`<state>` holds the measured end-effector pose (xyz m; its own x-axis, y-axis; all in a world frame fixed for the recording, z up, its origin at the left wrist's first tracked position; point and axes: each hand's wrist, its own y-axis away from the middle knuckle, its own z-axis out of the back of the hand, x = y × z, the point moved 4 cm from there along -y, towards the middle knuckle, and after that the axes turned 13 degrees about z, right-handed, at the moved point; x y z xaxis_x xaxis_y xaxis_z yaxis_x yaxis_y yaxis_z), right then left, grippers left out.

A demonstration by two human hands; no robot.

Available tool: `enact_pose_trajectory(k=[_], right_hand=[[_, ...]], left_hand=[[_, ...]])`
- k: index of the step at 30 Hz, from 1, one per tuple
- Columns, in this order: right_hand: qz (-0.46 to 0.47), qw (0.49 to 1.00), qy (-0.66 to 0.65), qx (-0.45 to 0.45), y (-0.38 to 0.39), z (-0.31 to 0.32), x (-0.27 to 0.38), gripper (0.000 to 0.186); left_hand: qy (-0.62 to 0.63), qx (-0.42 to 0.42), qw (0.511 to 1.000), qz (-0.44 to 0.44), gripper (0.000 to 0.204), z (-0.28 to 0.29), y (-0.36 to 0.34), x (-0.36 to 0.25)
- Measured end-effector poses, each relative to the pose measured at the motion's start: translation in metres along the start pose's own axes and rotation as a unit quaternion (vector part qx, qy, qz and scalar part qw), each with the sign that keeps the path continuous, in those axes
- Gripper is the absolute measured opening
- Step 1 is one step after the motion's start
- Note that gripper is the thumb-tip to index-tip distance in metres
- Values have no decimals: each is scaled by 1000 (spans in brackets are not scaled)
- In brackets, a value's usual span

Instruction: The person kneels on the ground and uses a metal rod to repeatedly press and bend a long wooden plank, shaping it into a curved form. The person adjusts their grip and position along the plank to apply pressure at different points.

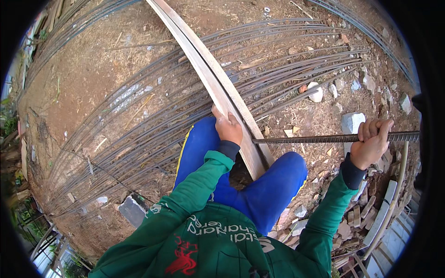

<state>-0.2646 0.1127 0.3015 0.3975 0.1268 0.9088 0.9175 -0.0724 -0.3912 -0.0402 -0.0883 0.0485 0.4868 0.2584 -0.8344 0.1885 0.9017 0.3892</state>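
Two long pale wooden planks (199, 60) run from the far side toward me, side by side with a dark gap between them. Their near end lies between my knees. My left hand (228, 128) grips the left plank near that end, its fingers curled over the wood. Out to the right, my right hand (372, 143) is wrapped round a thick ribbed steel bar (310, 139). This bar lies roughly level across the view, and its left end meets the right plank. Whether the tip enters the wood or only touches it, I cannot tell.
Many thin steel rods (134, 120) fan out over the dirt, passing beneath the planks. A pale stone block (353, 123) sits near the bar. Broken bricks and rubble (357, 217) lie at the lower right, beside a curved pole (394, 204). A grey block (133, 211) rests at lower left.
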Motion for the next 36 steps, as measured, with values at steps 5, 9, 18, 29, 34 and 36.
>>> enact_pose_trajectory(k=[5, 9, 18, 29, 34, 36], right_hand=[[-27, 999, -47, -7, -43, 28, -45, 43], [-69, 995, 10, -68, -44, 43, -46, 42], [80, 990, -94, 72, 114, 3, 124, 39], [183, 958, -94, 201, 134, -16, 320, 31], [206, 969, 14, 135, 195, -50, 152, 43], [176, 979, -26, 96, 211, -18, 124, 41]], left_hand=[[3, 14, 1000, -12, 58, 2, 0, 1], [-8, -16, 1000, -23, 58, 0, 0, -2], [-43, -45, 997, 46, 62, -3, 0, -4], [-13, -15, 998, 52, 68, 2, -3, 3], [-19, -11, 997, 69, 68, -1, 3, -1], [-33, -20, 999, 33, 67, 1, 4, -6]])
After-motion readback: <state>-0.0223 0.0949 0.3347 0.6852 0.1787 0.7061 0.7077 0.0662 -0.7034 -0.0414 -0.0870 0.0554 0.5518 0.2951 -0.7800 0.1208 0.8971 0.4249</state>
